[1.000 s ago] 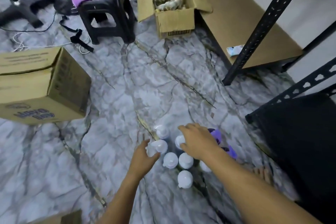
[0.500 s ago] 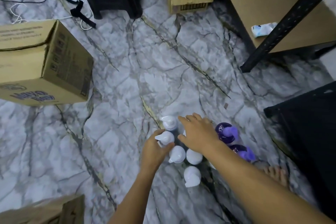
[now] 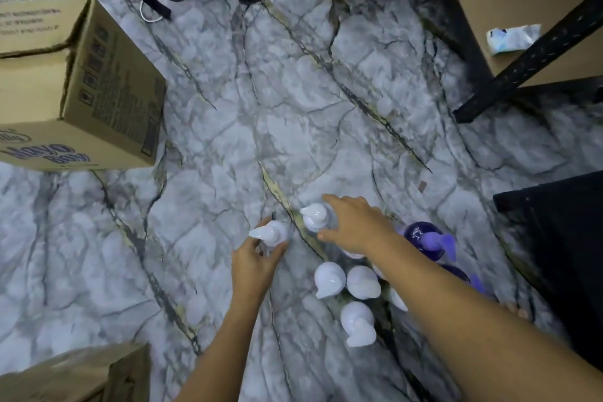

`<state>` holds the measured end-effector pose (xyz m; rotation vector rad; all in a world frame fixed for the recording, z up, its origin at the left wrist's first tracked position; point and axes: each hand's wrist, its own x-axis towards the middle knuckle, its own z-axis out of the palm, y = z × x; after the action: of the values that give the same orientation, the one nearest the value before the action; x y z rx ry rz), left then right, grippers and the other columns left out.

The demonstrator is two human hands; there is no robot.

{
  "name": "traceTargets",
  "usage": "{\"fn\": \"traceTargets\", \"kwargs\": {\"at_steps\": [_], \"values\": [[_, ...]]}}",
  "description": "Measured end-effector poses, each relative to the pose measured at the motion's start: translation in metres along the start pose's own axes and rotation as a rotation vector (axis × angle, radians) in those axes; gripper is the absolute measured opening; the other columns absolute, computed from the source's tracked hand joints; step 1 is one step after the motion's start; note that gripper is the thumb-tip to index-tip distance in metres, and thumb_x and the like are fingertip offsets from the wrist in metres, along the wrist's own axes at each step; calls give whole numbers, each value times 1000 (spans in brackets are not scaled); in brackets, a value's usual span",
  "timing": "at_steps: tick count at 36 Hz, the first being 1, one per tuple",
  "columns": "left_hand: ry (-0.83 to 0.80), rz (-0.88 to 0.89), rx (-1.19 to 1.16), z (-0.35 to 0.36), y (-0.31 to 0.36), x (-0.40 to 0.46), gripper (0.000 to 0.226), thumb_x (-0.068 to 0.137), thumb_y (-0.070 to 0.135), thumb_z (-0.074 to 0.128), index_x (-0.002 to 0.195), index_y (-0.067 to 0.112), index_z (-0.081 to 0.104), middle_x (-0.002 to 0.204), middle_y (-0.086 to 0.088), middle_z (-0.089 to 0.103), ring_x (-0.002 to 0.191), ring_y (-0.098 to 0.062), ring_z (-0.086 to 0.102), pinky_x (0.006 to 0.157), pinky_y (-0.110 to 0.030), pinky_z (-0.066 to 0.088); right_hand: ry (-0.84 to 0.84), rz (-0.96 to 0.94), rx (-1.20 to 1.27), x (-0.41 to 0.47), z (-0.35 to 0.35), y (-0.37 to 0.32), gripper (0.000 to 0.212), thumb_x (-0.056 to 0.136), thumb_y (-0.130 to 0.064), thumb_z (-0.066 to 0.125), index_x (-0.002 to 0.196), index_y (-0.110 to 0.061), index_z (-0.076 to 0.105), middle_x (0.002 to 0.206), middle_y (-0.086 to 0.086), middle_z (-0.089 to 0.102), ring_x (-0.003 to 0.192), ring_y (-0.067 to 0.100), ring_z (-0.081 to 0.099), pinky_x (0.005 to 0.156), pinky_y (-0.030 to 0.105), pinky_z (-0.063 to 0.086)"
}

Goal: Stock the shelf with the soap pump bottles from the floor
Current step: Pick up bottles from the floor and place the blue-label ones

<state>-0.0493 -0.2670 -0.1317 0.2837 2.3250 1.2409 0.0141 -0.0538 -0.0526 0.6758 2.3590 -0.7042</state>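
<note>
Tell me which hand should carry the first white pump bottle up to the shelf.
Probably the right hand: it is on a white pump bottle and nearer the shelf. The left hand grips another.

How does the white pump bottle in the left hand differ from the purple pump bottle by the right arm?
The white pump bottle has a white pump head; the purple pump bottle has a lilac one. The left hand grips the white one; nothing grips the purple one. The white nozzle points left, the purple right. Both are upright pump bottles.

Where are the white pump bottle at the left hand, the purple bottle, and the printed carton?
white pump bottle (image 3: 269, 233), head view, pump top
purple bottle (image 3: 424, 235), head view, shoulder
printed carton (image 3: 107, 88), head view, side panel
</note>
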Motion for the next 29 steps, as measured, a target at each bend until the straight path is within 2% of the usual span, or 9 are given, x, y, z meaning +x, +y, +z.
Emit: {"fn": "traceTargets", "kwargs": {"at_steps": [3, 8, 14, 16, 19, 22, 25, 29], "values": [[-8, -15, -30, -1, 1, 2, 54, 83, 23, 79, 130, 36, 56, 115, 25, 63, 101, 20, 56, 83, -7, 49, -45, -4, 34, 12, 4, 1, 81, 89, -49, 67, 156, -33, 24, 147, 6, 45, 130, 33, 41, 100, 45, 42], [-30, -43, -82, -1, 1, 3, 55, 83, 18, 79, 132, 30, 57, 114, 32, 59, 103, 18, 57, 85, -8, 48, -109, -30, 126, 30, 9, 1, 87, 84, -35, 75, 156, -35, 25, 152, 5, 43, 135, 30, 42, 105, 46, 42], [-30, -56, -101, 0, 0, 4, 58, 83, 20, 80, 137, 23, 59, 121, 22, 64, 116, 1, 60, 95, -22, 52, -117, -63, 123, 42, 15, 0, 81, 85, -24, 75, 154, -32, 32, 149, 7, 45, 132, 29, 46, 105, 44, 43], [-30, -76, -117, 0, 0, 5, 60, 83, 21, 80, 138, 20, 58, 122, 20, 64, 117, 0, 60, 97, -25, 52, -101, -77, 91, 44, 17, -2, 72, 86, -20, 73, 150, -27, 40, 141, 8, 50, 124, 30, 51, 99, 43, 46], [-33, -110, -145, 1, 3, 4, 61, 82, 19, 81, 139, 20, 58, 122, 18, 65, 115, 3, 61, 97, -26, 52, -33, -107, 6, 43, 18, -6, 52, 84, -21, 71, 133, -23, 52, 122, 7, 57, 105, 30, 58, 80, 38, 51], [-36, -127, -160, 0, 5, 5, 59, 81, 17, 81, 135, 24, 59, 121, 17, 65, 114, 1, 62, 97, -25, 53, 30, -120, -3, 38, 16, -6, 40, 83, -23, 69, 122, -23, 58, 109, 6, 62, 94, 30, 61, 64, 32, 42], [-54, -147, -163, -1, 7, 5, 58, 81, 15, 81, 132, 30, 59, 120, 16, 65, 112, -1, 62, 95, -23, 53, 90, -92, 84, 27, 8, -4, 38, 80, -21, 68, 117, -24, 60, 102, 5, 65, 90, 31, 63, 68, 36, 51], [-65, -155, -141, -2, 11, 4, 62, 81, 15, 81, 138, 22, 57, 123, 13, 63, 113, -7, 59, 98, -25, 50, 181, -54, 221, 6, -11, -1, 48, 75, -25, 74, 120, -28, 60, 101, 2, 66, 90, 27, 62, 72, 37, 54]]}}
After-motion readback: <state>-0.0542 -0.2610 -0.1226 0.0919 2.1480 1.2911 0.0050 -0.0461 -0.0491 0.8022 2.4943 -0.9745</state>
